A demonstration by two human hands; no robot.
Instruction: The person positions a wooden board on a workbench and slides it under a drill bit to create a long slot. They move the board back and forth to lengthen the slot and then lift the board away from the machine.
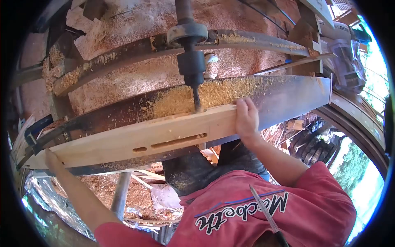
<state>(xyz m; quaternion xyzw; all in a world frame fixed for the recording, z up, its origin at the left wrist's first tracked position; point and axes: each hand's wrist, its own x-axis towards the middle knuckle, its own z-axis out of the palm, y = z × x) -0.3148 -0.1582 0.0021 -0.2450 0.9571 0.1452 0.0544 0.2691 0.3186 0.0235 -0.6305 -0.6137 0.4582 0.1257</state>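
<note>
A long pale wooden plank point(123, 142) lies on the metal table point(288, 96) of a mortising drill. Two slots are cut in the side facing me. The drill bit point(196, 99) comes down from the chuck point(191, 66) and meets the plank's top edge amid a heap of sawdust point(185, 99). My right hand point(246, 117) grips the plank's right end, fingers over its top. My left hand point(50, 156) rests against the plank's left end, mostly hidden behind it.
Sawdust covers the floor and machine frame beyond. A curved metal rail point(255, 40) runs behind the chuck. Offcuts and tyres point(306, 142) lie at the right. A pen point(265, 214) sticks up near my red shirt.
</note>
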